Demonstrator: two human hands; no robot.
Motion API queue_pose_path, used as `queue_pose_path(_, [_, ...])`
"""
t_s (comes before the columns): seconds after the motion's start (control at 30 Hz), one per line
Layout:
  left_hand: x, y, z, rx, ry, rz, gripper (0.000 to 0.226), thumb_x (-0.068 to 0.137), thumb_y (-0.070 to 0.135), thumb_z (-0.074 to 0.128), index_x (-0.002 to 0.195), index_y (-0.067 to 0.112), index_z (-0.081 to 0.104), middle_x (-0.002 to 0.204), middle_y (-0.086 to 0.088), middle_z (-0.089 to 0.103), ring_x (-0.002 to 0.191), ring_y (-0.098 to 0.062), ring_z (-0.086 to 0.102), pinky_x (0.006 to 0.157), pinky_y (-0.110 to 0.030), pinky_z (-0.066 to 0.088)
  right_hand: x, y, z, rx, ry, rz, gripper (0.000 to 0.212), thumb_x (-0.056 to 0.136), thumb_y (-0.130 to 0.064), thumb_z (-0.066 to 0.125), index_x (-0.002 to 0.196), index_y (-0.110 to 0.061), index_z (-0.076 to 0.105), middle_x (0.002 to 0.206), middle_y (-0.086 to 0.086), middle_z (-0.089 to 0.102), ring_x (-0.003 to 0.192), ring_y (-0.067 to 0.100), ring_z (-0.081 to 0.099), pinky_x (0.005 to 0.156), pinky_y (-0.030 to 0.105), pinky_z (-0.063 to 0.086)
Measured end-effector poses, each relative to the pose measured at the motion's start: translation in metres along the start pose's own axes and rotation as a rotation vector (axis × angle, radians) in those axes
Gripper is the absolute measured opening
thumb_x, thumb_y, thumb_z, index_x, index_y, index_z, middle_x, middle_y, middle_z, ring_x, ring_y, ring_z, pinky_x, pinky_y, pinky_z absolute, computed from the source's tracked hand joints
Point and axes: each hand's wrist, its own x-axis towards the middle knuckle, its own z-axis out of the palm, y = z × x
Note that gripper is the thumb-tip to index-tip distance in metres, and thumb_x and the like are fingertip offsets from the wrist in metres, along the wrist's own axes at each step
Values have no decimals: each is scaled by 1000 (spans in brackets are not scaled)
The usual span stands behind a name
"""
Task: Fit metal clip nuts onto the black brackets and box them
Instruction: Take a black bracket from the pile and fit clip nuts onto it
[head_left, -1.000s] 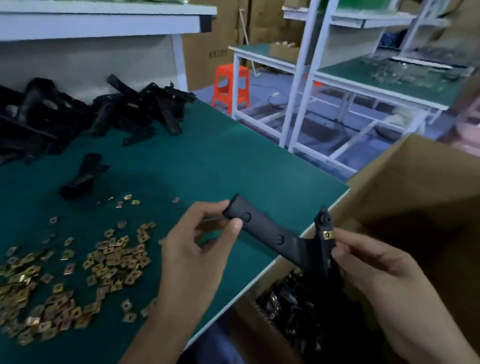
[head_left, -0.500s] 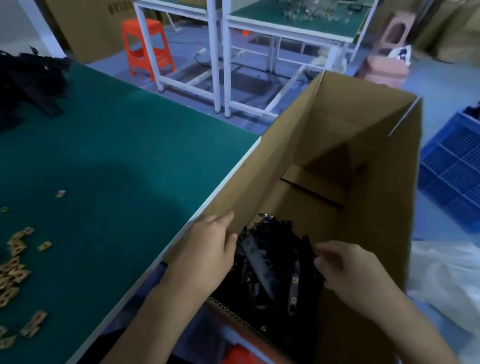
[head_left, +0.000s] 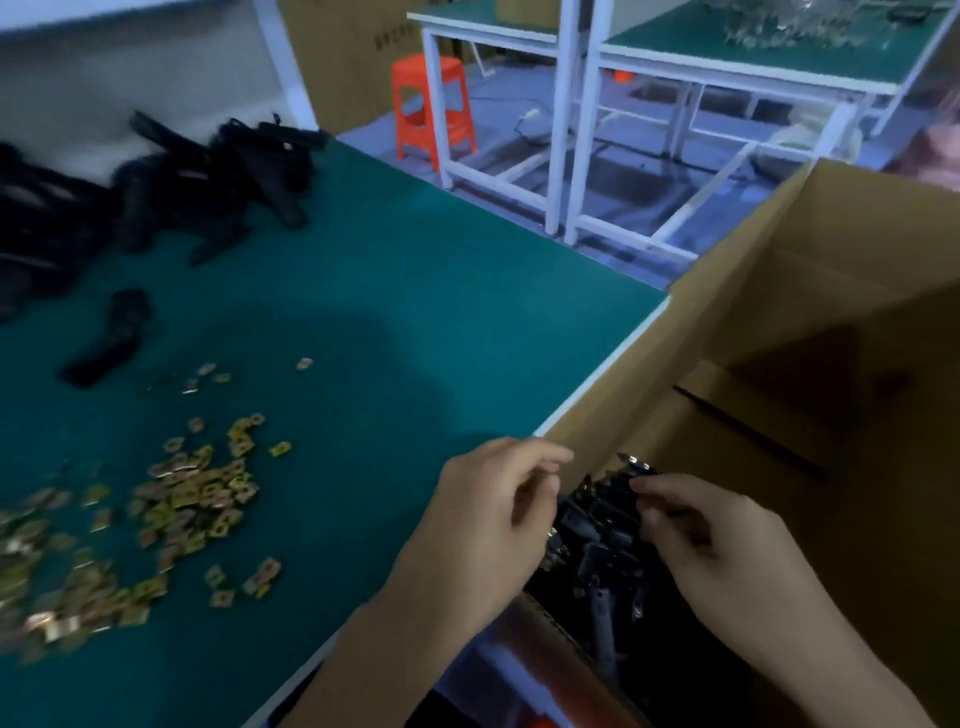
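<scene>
We hold left hand (head_left: 493, 519) and right hand (head_left: 717, 551) over the box (head_left: 779, 322) mouth, fingers loosely curled, pinching nothing | brackets (head_left: 597, 540) just below, jumbled, pointing all ways | lone bracket (head_left: 111, 338) on table (head_left: 415, 312), long axis near-left to far-right | clip nuts (head_left: 197, 499) scattered left.

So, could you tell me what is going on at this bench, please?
A person is packing assembled parts. The left hand and right hand hover over the boxed brackets in the cardboard box beside the green table, fingers loosely curled and apparently holding nothing. Loose clip nuts lie scattered on the table, and a bracket pile sits at its far left.
</scene>
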Motion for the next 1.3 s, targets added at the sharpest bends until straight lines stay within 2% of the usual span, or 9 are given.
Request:
queue_pose_path(0.2, [-27,-26,-97,132,477,60,17,95,15,66,105,28,71,103,19,69,96,0,66,82,-18,52,34,-105,69,218,-94,-378,46,84,-6,73,102,-48,67,92,-27,71,82,-9,68,69,1,45])
queue_pose_path(0.43, [-104,-127,-239,282,1132,-357,29,94,4,63,96,33,67,91,12,68,85,-5,64,75,-16,48,69,-201,172,218,-416,-642,38,95,-31,65,121,-57,54,111,-33,57,109,-13,54,81,7,48])
queue_pose_path(0.53, [-117,-168,-265,252,1164,-527,22,95,8,60,96,30,66,93,9,67,88,-1,62,78,-25,50,80,-244,217,124,-461,-748,42,98,-34,61,136,-48,49,122,-35,48,115,-15,46,92,10,42])
queue_pose_path(0.63, [-111,-190,-278,202,1230,-554,25,95,7,60,90,31,64,88,8,67,83,3,60,64,-9,45,97,-284,254,42,-414,-791,46,98,-32,62,142,-37,49,133,-18,46,116,-8,49,95,10,40])
queue_pose_path(0.77, [-104,-206,-289,166,1362,-576,24,91,8,65,83,31,64,79,12,66,79,6,61,63,-1,40,131,-328,289,69,-252,-663,55,97,-37,63,147,-35,39,129,-1,47,75,2,58,60,8,38])
queue_pose_path(0.9, [-104,-211,-288,115,1363,-563,21,92,13,65,85,33,66,81,20,67,82,6,62,63,-2,42,160,-355,310,104,-266,-496,49,96,-52,59,139,-31,47,107,-1,62,83,11,59,56,21,38])
queue_pose_path(1.03, [-103,-210,-289,78,1351,-544,20,92,16,64,84,34,66,87,29,65,79,3,63,59,-4,42,167,-353,323,263,-101,-497,9,97,-32,64,96,-23,65,81,-14,63,76,2,61,55,6,42])
queue_pose_path(1.17, [-102,-210,-289,61,1350,-573,18,90,19,63,83,35,66,86,27,65,71,-1,62,53,-7,43,171,-359,329,460,-213,-277,35,93,-32,71,115,-27,45,92,1,63,73,20,73,72,38,61])
queue_pose_path(1.3, [-103,-208,-289,52,1341,-585,15,90,22,63,84,36,65,85,27,65,67,-1,62,51,-8,43,165,-377,324,814,-359,-94,43,91,-5,72,119,-23,44,108,7,60,70,13,73,63,19,58])
